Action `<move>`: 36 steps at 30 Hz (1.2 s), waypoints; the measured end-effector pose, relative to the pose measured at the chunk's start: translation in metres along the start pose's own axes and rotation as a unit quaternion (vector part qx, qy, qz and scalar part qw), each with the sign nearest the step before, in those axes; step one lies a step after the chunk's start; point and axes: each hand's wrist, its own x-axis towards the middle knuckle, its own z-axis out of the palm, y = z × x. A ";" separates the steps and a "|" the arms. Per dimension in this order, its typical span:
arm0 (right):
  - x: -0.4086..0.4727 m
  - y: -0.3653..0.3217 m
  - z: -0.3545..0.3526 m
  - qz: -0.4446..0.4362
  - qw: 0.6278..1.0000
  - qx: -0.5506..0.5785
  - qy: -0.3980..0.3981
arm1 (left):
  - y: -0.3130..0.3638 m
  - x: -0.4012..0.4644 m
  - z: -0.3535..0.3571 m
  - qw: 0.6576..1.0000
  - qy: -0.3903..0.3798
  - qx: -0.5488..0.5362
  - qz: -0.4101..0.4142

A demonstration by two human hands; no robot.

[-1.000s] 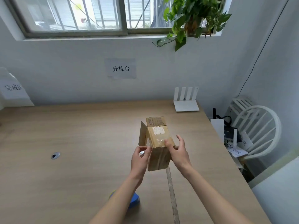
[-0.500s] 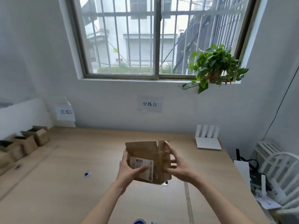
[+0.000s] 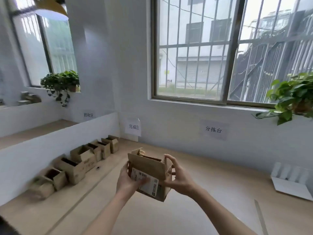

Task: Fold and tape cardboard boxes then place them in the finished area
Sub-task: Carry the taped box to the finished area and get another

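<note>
A small brown cardboard box (image 3: 149, 167) with a white shipping label and open top flaps is held in the air above the wooden table (image 3: 194, 209). My left hand (image 3: 128, 181) grips its left side, thumb across the label. My right hand (image 3: 179, 177) holds its right side, fingers curled round the edge. Along the white partition (image 3: 50, 143) at the left stands a row of several folded boxes (image 3: 79, 161), their tops open. A paper sign (image 3: 133, 127) hangs on the wall at the far end of that row.
A white router (image 3: 293, 180) sits at the right on the table. A potted plant (image 3: 294, 97) hangs over the sill at the right, another plant (image 3: 61, 82) at the left. A second sign (image 3: 213, 129) is on the wall under the window.
The view has swung left and up, bringing the row of boxes into sight. The held box has been turned label-forward and carried leftward with both hands still on it.
</note>
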 end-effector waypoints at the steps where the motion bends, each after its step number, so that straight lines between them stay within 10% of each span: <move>1: 0.006 -0.010 0.019 -0.007 1.000 -0.003 -0.011 | -0.003 0.001 -0.024 1.000 0.016 0.017 -0.002; 36: 0.348 -0.098 0.648 -0.061 0.984 -0.030 -0.163 | -0.290 0.162 -0.585 0.861 0.058 0.449 -0.230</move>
